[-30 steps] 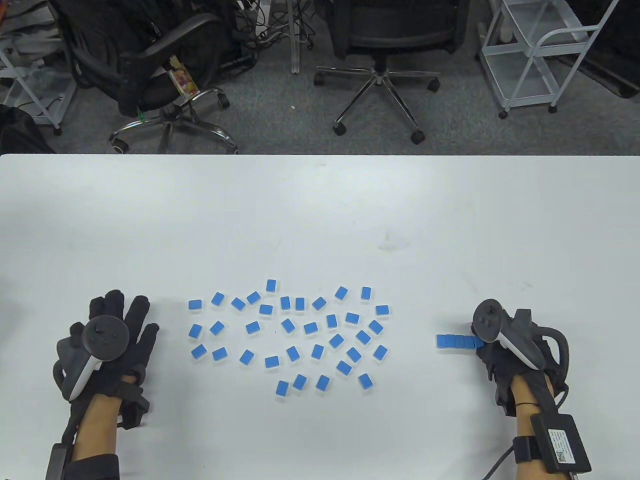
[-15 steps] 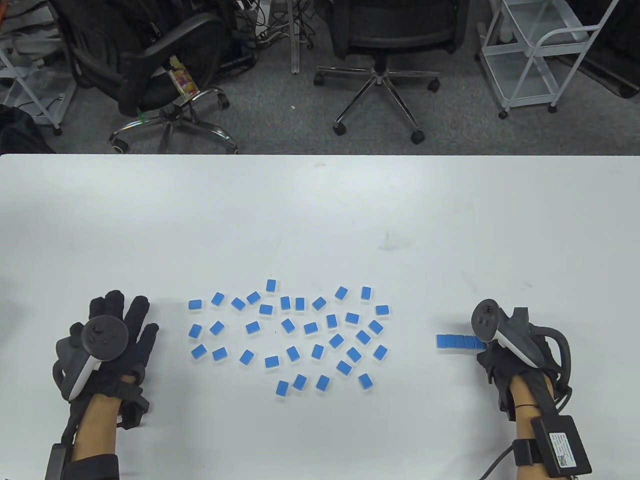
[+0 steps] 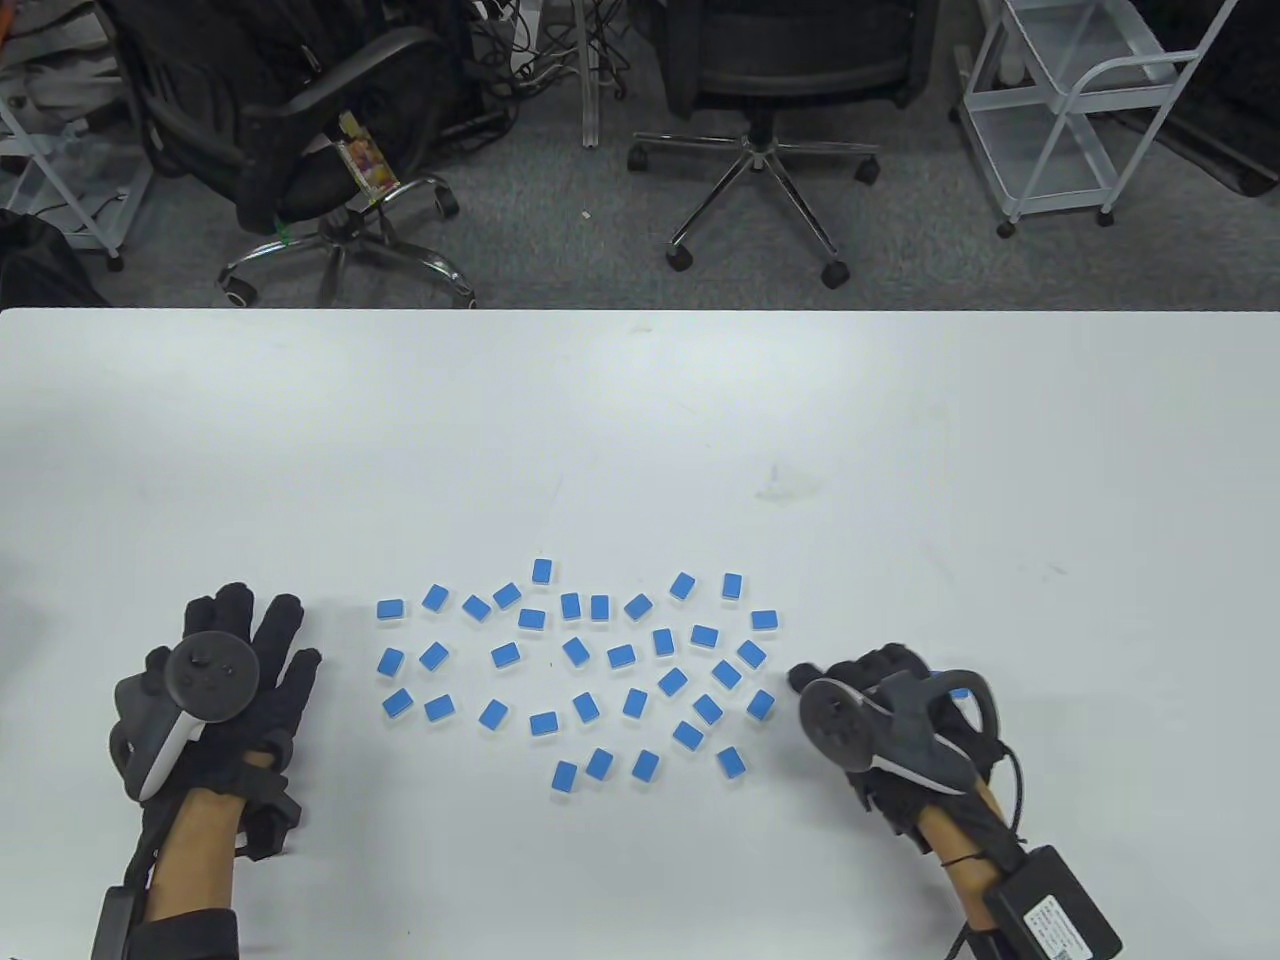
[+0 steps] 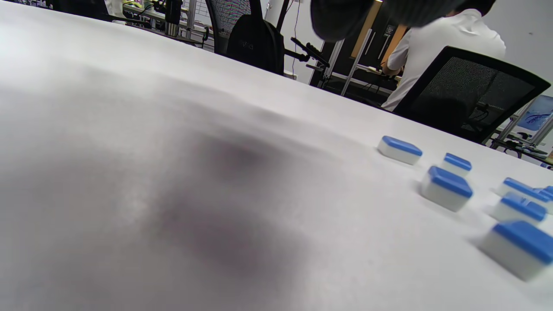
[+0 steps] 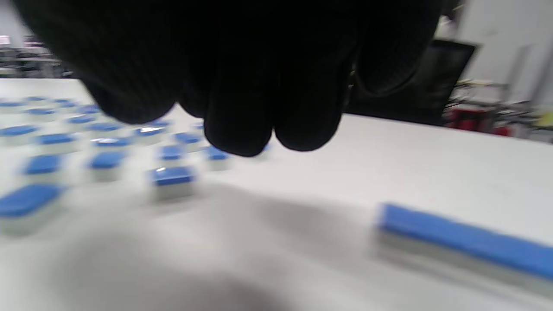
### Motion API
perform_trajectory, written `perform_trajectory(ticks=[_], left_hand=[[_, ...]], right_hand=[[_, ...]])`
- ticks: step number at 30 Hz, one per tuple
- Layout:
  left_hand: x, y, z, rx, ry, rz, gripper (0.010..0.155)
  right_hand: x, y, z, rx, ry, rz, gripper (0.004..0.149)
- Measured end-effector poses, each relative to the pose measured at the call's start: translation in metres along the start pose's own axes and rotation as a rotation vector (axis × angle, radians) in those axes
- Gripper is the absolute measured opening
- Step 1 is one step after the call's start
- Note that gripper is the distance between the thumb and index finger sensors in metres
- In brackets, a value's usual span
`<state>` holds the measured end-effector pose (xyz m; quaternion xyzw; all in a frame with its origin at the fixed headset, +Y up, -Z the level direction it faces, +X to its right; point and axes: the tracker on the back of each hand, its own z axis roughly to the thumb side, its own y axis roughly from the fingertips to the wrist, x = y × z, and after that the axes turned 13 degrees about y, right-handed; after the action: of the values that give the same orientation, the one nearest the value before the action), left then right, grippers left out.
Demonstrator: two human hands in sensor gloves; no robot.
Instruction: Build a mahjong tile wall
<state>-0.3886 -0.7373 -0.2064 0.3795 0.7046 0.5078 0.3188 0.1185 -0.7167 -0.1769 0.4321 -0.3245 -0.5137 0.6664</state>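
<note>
Now I am hovering my right hand, fingers curled and gripping nothing, beside the scattered tiles mid-surface; the started row is lying just right. My left hand is resting flat, fingers spread. Tiles look hard, light, slick; I am planning to pinch the short sides.

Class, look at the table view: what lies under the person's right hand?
The right hand covers the row of tiles there; only the right wrist view shows it. Whether the fingers hold anything is hidden.
</note>
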Motion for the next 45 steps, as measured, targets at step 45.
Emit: perform_trajectory(ticks=[45], left_hand=[[0.0, -0.002, -0.001, 0.002, 0.056, -0.023, 0.065]], right_hand=[[0.042, -0.004, -0.099, 0.448, 0.086, 0.213, 0.054]])
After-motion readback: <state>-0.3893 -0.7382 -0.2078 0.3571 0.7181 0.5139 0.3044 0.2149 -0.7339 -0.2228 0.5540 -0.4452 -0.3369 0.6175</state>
